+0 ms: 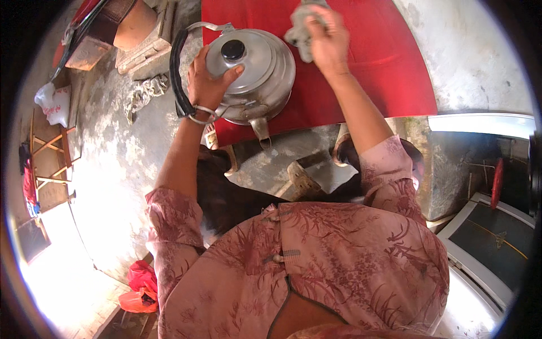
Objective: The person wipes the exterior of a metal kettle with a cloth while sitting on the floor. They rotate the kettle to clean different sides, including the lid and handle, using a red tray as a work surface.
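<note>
A metal kettle [271, 80] with a black lid knob stands on a red tabletop [372, 80], its spout pointing towards me. Its black-wrapped handle hangs over to the left, beside my wrist. My left hand [209, 80] rests on the kettle's left side, thumb on the lid and fingers around the rim; a bangle is on that wrist. To the right of the kettle, my right hand [330, 40] grips a crumpled grey cloth [301, 34] over the tabletop. That hand is slightly blurred, and whether the cloth touches the table cannot be told.
A crumpled cloth [146, 93] lies on the concrete floor at left, near clay-coloured containers [135, 25]. Red plastic bags [142, 279] sit at lower left. A wooden piece [302, 180] is below the table. A grey-framed dark panel [491, 241] stands at right.
</note>
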